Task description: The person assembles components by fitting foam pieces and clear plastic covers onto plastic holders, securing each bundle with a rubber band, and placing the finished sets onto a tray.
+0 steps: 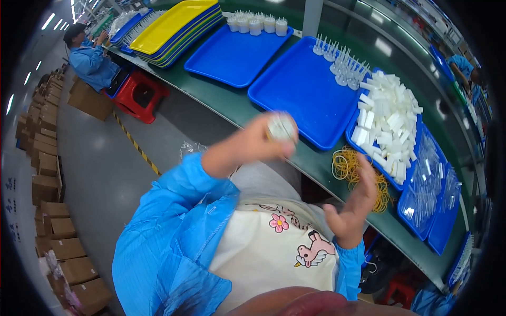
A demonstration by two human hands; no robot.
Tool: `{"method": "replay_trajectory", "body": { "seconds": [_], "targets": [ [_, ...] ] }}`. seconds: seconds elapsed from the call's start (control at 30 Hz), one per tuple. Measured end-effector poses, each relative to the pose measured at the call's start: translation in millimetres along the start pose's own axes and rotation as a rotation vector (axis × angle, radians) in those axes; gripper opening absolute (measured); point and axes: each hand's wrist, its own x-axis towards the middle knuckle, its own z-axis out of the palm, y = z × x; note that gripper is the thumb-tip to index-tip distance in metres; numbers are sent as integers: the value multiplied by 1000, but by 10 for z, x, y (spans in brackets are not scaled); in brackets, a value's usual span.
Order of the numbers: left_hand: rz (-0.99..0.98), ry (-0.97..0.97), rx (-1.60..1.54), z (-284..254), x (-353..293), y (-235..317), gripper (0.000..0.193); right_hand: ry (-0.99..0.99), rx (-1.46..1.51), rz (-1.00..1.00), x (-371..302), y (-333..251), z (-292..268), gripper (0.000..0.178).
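My left hand [252, 141] is closed around a short round bundle [282, 126] with a whitish end, blurred by motion, in front of the near edge of the bench. Off to the right, my right hand [352, 206] holds nothing that I can see; its fingers are stretched up and apart from the thumb. Beside those fingers lies a loose heap of tan rubber bands [346, 162] on the green bench top. Past the left hand sits a blue tray [300, 95], with several clear, stemmed plastic pieces [345, 67] standing along its far right side.
White blocks [387, 124] heap a tray on the right, beside trays of clear plastic tubes [424, 184]. Another blue tray [232, 58] carries round white bundles [256, 24]. Stacked trays [176, 29], a red stool [139, 97], a seated person [90, 60] and cartons [68, 253] are leftward.
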Motion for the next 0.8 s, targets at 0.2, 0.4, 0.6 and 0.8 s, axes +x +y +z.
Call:
{"method": "replay_trajectory", "body": {
  "seconds": [0.2,0.4,0.6,0.8],
  "targets": [
    [399,474,877,-1410,900,619,45,333,-510,-66,-368,-6,-712,44],
    [464,637,1248,-2374,1833,572,43,574,-765,36,-649,107,-1080,31],
    [475,702,1662,-2410,2072,513,43,592,-947,83,-781,141,-1140,31],
    [501,744,1822,-2393,2097,442,53,561,-975,155,-765,145,-1153,30]
  ]
}}
